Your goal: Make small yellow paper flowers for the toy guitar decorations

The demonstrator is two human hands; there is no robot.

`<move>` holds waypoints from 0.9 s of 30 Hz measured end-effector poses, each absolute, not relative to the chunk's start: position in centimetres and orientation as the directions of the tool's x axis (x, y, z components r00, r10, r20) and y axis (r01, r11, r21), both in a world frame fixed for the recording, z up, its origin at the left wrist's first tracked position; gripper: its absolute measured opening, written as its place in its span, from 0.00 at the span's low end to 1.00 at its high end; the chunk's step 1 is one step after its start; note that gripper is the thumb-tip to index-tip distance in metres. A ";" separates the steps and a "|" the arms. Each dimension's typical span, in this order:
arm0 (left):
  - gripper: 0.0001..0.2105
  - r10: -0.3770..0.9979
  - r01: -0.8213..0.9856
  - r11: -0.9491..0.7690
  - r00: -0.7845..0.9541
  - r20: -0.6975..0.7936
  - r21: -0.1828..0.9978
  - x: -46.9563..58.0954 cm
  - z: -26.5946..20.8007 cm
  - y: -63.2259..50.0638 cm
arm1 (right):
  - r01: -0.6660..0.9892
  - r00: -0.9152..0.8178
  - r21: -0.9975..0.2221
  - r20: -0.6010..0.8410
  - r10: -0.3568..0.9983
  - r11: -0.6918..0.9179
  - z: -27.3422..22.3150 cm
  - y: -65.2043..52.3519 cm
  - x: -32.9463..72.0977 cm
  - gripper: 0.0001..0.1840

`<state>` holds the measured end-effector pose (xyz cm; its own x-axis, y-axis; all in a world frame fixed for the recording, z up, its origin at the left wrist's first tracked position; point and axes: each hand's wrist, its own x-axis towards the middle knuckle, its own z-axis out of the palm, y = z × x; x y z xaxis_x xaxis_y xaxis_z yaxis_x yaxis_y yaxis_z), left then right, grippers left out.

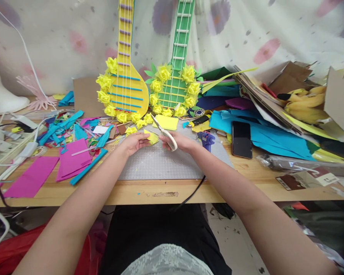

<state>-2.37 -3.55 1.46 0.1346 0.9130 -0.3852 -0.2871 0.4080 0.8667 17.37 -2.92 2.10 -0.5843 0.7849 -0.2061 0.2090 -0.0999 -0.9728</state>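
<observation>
Between the finger and thumb of my left hand is a small folded piece of yellow paper. My right hand is closed around the white handles of a pair of scissors. The scissors' blades point up and left, spread apart, close to the paper's right edge. Both hands are over the grey cutting mat. Just behind them lies a flat stack of yellow paper. A loose yellow paper flower lies beyond my left hand.
A yellow paper-covered guitar and a green one, both trimmed with yellow flowers, stand at the back. A purple glue gun and a phone lie right. Magenta sheets and scraps are left; cardboard is piled right.
</observation>
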 end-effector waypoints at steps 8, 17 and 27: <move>0.05 0.935 -0.362 0.349 0.082 -0.344 0.864 -2.0 1.9 -4.0 | 0.075 -0.305 -0.990 -0.133 0.943 -0.116 2.2 -2.9 14.0 0.24; 0.06 0.930 -0.369 0.367 0.152 -0.334 0.854 -2.6 1.5 -4.4 | -0.003 -0.242 -0.982 -0.184 0.953 -0.190 2.0 -2.3 13.2 0.20; 0.25 0.957 -0.245 0.103 0.288 -0.030 0.964 -3.1 2.3 -4.9 | -0.198 -0.761 -0.756 -0.282 0.584 -0.624 1.2 -1.5 14.2 0.14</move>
<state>-3.07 -4.93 2.27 0.2881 0.9571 -0.0296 -0.2446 0.1035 0.9641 14.19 -1.52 1.23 -0.7613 0.5838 -0.2822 -0.1978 -0.6235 -0.7564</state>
